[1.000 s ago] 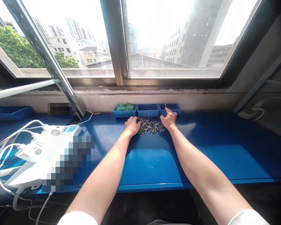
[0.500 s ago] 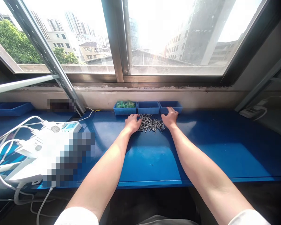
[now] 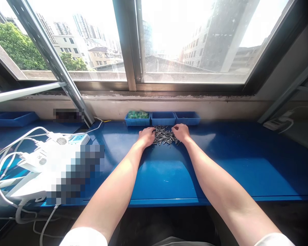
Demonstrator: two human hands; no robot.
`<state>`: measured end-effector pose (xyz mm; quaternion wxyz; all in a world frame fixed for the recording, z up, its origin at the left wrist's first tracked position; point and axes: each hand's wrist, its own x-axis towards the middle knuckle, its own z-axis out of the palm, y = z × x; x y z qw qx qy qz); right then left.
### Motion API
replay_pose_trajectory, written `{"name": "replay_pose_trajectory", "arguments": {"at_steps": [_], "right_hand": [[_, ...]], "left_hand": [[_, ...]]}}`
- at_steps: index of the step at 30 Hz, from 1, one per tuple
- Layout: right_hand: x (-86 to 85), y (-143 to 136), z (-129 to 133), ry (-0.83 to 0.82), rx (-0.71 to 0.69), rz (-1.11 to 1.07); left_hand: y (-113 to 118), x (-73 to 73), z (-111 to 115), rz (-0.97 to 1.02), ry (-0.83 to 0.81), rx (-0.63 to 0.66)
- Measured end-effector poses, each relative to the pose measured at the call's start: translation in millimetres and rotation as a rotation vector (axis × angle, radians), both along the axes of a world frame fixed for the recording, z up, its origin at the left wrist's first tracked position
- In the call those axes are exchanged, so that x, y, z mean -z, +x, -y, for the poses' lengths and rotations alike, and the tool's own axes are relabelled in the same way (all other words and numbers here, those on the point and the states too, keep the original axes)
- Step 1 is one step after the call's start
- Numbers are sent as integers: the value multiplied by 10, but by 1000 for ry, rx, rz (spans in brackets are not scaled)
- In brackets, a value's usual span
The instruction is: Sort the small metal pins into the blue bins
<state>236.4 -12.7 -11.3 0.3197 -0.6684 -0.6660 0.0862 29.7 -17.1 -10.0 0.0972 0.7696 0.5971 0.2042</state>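
Evidently both hands are at the heap of small metal pins (image 3: 165,136), which lies on the blue table (image 3: 166,176) just on the near side of three blue bins. The left hand (image 3: 146,137) rests at the heap's left edge with fingers bent; whether it grips any pins, I cannot tell. At the right edge, the right hand (image 3: 181,132) has its fingertips drawn together, but whether a pin sits between them is too small to tell. Green packets (image 3: 138,114) fill the left bin (image 3: 138,122), beside the middle bin (image 3: 163,121) and right bin (image 3: 188,121).
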Motion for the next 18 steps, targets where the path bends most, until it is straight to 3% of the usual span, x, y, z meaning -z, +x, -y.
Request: {"name": "replay_pose_trajectory", "arguments": {"at_steps": [6,12,18], "right_hand": [[31,10,-32,-6,-21,-3],[-27,-115,-10,29,-116,130],[-6,-178,-18,-30,-36,128]], "left_hand": [[39,5,5,10,-5,-4],[38,28,1,32,-3,-1],[35,37,-1,24,11,12]]}}
